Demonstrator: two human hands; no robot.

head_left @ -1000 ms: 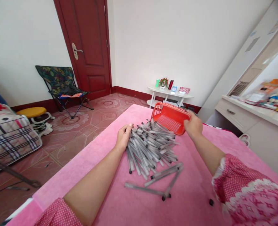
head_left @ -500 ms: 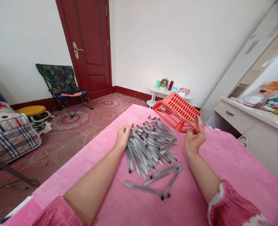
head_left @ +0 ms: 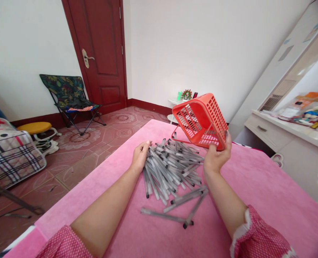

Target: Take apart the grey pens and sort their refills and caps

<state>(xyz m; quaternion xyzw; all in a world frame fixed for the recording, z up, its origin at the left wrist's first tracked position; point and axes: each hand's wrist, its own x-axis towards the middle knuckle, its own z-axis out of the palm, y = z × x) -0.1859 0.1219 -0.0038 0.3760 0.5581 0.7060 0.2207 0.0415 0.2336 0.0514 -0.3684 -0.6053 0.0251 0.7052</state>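
A heap of clear pens with dark caps (head_left: 165,165) lies on the pink cloth-covered table (head_left: 159,236). My left hand (head_left: 140,157) rests against the heap's left edge, cupped beside it with no pen plainly in its grip; some fingers are hidden. In my right hand (head_left: 217,157) is a red plastic basket (head_left: 220,111), gripped by its rim at the near right. It is tipped on its side above the heap's far right, its mouth facing left and toward me. The basket's handle (head_left: 178,140) hangs down over the pens, one of which stands near it.
Several loose pens (head_left: 164,215) lie nearer me. Beyond the table stands a small white side table (head_left: 172,101) with a potted plant (head_left: 186,95). A folding chair (head_left: 67,93) and yellow stool (head_left: 34,127) are at left, a white dresser (head_left: 269,129) at right.
My right hand has turned the basket more upright, so its inside now shows, and moved slightly left. My left hand stays by the heap.
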